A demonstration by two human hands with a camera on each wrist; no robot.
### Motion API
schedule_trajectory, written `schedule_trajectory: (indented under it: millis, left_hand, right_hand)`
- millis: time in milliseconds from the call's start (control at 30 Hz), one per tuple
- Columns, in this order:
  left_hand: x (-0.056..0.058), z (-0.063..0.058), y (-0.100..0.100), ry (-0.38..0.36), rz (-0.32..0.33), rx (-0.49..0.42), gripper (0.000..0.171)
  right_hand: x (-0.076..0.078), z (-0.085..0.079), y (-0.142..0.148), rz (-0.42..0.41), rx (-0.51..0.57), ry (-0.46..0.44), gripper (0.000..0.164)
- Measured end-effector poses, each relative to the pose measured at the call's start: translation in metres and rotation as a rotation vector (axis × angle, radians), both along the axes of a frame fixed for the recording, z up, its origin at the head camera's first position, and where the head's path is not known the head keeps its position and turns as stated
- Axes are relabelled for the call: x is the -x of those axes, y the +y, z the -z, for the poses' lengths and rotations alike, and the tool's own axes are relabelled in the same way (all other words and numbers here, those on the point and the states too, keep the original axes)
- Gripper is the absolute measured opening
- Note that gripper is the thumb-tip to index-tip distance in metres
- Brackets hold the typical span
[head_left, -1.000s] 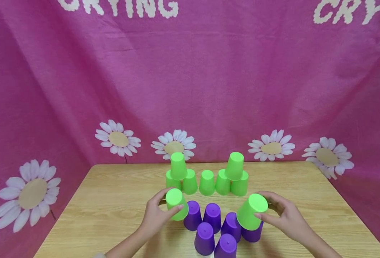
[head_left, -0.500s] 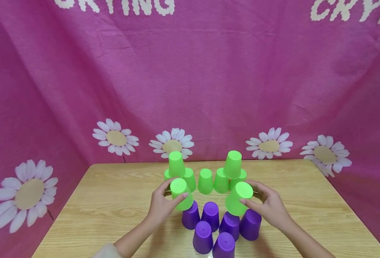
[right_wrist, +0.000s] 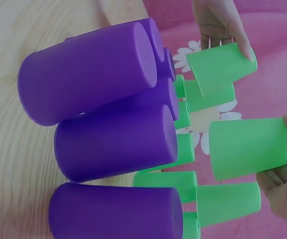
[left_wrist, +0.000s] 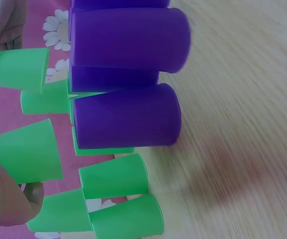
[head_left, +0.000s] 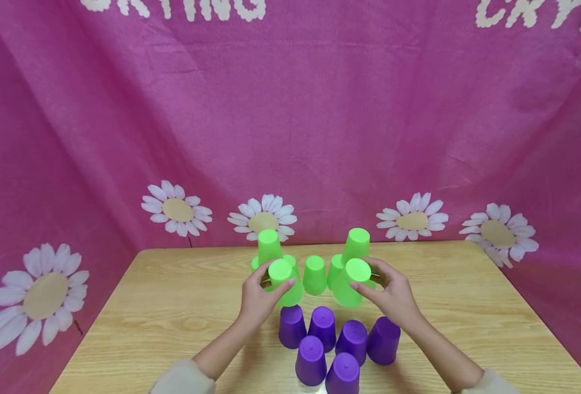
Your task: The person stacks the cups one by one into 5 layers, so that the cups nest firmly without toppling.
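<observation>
My left hand (head_left: 260, 301) grips an upside-down green cup (head_left: 287, 293) between thumb and fingers. In my right hand (head_left: 393, 298) is a second upside-down green cup (head_left: 346, 289), tilted slightly. Both wrist views show the held cups raised off the table, with fingers curled round their narrow ends. Behind them stands a row of green cups, the middle one (head_left: 315, 275) by itself. One green cup (head_left: 269, 244) sits on top of the left pair and another (head_left: 356, 244) on the right pair. The held cups partly cover these pairs in the head view.
Several purple cups (head_left: 311, 361) stand upside down at the front of the wooden table (head_left: 172, 306), below and between my forearms. A pink curtain (head_left: 290, 120) with white daisies and lettering hangs right behind the table's far edge.
Both hands have carried their green cups away from me, past the purple cups toward the green row, and closer together. The purple cups and the standing green cups have stayed put.
</observation>
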State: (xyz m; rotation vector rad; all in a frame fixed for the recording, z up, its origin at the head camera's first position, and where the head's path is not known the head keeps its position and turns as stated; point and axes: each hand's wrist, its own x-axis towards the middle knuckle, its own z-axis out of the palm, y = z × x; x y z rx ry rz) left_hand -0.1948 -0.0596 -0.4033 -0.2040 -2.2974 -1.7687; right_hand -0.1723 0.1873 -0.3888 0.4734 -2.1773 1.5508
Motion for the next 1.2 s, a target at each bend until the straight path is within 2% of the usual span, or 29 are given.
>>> schedule_trajectory:
  millis: [167, 433, 700, 933, 1200]
  left_hand:
    - [0.007, 0.0, 0.008, 0.031, -0.018, -0.033, 0.048]
    - [0.014, -0.002, 0.022, 0.089, -0.036, -0.008, 0.049]
    - [0.025, -0.003, 0.03, 0.111, -0.09, 0.038, 0.051]
    - [0.035, -0.004, 0.035, 0.106, -0.122, 0.001, 0.053]
    - [0.043, 0.0, 0.041, 0.161, -0.189, 0.045, 0.052]
  right_hand:
    - [0.008, -0.001, -0.009, 0.043, 0.0, -0.05, 0.043]
    - [0.024, 0.002, -0.02, 0.107, -0.045, -0.135, 0.045]
    - [0.039, 0.005, -0.03, 0.122, -0.111, -0.06, 0.045]
    - [0.05, 0.007, -0.04, 0.161, -0.092, -0.081, 0.046]
    - [0.06, 0.008, -0.046, 0.192, -0.079, -0.077, 0.043]
